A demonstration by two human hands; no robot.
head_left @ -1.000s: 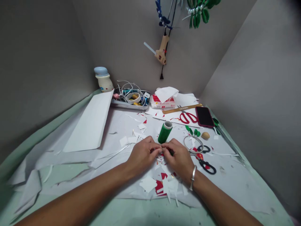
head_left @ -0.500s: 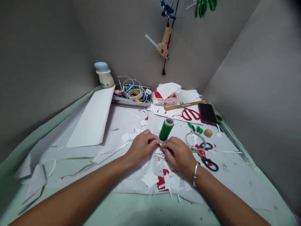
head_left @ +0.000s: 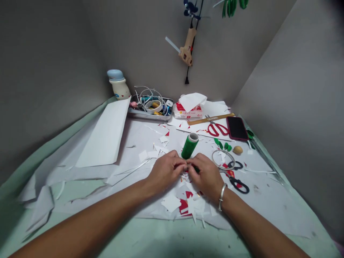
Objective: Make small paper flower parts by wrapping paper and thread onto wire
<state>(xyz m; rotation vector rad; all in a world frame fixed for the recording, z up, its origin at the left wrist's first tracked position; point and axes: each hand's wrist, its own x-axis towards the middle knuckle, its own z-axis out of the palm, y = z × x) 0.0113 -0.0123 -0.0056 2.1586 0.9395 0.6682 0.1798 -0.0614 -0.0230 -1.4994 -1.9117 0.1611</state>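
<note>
Far left on the bench: long folded white paper sheet (head_left: 106, 132), lying on a white paper covering (head_left: 268, 204) strewn with cut scraps. Behind it, in the corner: cream bottle with a pale blue cap (head_left: 118, 86), then shallow steel tray (head_left: 149, 115) holding coiled white cable and tape rolls. Centre front: left grip (head_left: 165, 170) curled and closed in, fingertips meeting those of the right grip (head_left: 205, 175), both bunched on a small dark-green piece (head_left: 197, 169). Piece mostly hidden by the fingers; shape not determinable. Position: just in front of the upright green thread spool (head_left: 189, 146), with contact not determinable. Silver bangle (head_left: 221, 197) on the right wrist. Further right: loop of pale wire (head_left: 223, 159), black-handled scissors (head_left: 238, 185), small green leaf-shaped pieces (head_left: 223, 145), red-handled scissors (head_left: 217, 129), black phone (head_left: 236, 128). Step in hand, by judgement: close two-handed fingertip work on the small piece. Next move, by judgement: steady fingertip pressure, clear of the spool.
</note>
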